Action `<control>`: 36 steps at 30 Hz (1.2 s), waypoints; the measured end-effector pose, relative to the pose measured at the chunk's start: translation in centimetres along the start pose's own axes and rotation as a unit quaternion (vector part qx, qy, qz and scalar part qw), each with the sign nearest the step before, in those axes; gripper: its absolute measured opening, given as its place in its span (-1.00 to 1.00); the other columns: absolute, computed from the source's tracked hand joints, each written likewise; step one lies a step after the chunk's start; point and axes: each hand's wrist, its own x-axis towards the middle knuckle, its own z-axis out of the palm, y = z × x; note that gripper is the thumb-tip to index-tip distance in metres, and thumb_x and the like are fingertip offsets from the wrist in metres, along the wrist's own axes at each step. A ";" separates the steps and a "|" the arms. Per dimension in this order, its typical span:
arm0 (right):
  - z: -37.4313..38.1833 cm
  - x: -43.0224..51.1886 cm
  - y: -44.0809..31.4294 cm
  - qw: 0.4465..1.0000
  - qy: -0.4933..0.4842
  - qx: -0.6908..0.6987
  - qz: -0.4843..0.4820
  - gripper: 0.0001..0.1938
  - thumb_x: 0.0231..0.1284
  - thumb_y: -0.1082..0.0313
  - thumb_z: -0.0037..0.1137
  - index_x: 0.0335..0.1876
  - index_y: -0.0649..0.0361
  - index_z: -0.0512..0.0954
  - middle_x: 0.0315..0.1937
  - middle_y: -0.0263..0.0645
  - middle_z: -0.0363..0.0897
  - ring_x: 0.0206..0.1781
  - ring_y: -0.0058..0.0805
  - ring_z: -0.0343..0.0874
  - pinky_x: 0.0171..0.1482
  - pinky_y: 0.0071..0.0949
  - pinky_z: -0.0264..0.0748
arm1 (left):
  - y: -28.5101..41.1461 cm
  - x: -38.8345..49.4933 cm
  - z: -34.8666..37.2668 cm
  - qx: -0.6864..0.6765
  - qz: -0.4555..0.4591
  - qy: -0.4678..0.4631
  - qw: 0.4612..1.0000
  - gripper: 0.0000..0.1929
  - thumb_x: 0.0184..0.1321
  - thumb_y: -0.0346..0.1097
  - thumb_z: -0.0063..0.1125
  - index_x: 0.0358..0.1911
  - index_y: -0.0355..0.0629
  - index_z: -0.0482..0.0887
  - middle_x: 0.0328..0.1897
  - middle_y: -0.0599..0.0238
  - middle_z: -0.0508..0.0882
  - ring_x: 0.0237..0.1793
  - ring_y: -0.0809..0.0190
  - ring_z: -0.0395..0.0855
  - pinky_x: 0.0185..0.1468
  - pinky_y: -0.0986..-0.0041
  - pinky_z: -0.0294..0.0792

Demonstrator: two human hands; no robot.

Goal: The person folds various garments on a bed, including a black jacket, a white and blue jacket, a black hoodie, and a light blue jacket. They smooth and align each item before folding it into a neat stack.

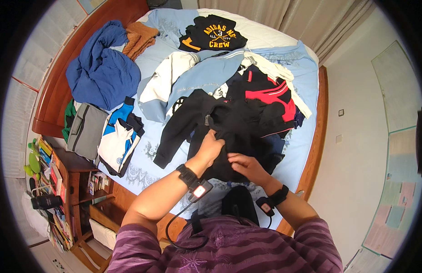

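Note:
A black long-sleeved jacket (178, 128) lies spread on the bed before me, one sleeve stretched out to the left. My left hand (210, 147) is closed on its front edge, below the collar. Over the lower front of the same garment, my right hand (246, 167) has its fingers bent; whether they pinch the cloth cannot be told. Beyond the jacket, a red and black garment (269, 95) with white stripes lies partly covered. A light-blue garment (204, 73) and a white one (170, 73) are heaped behind it.
At the far side sits a folded black sweatshirt (216, 33) with yellow lettering. On the left are a blue quilt (105, 68), a brown towel (139, 39), a grey fabric case (86, 126) and a folded white-and-blue jacket (117, 146). A wooden bookcase (69, 163) adjoins the bed.

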 end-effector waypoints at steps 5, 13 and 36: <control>-1.7 -0.2 9.3 0.967 0.248 -0.054 0.023 -0.10 0.00 0.55 0.35 0.44 0.07 0.02 0.23 -0.17 0.22 -0.05 -0.44 0.56 -0.07 -0.48 0.56 | 2.0 -3.9 -2.8 0.049 0.069 -0.070 0.994 -0.52 0.22 -0.40 0.06 0.19 -0.50 0.38 0.09 -0.05 0.61 0.07 0.13 0.59 0.17 0.44 0.37; -2.1 4.8 -4.8 0.905 0.166 -0.322 -0.224 -0.14 -0.01 0.41 0.31 0.47 0.13 0.11 0.45 0.01 0.06 0.47 -0.02 0.10 0.46 -0.26 0.06 | 14.6 -15.3 -9.6 0.242 0.156 -0.250 0.924 -0.59 0.33 -0.21 0.08 0.10 -0.41 0.52 -0.08 0.12 0.68 -0.07 0.34 0.57 0.06 0.50 0.40; 2.1 -11.9 -0.8 0.833 -0.006 0.333 0.441 -0.52 0.35 -0.06 0.03 0.12 0.20 0.55 0.03 -0.21 0.63 -0.01 -0.40 0.64 0.02 -0.40 0.58 | -5.1 -20.8 -14.6 -0.047 -0.241 -0.357 0.901 -0.44 0.34 -0.09 0.05 0.33 -0.17 0.31 0.24 0.18 0.53 0.19 0.23 0.53 0.32 0.38 0.32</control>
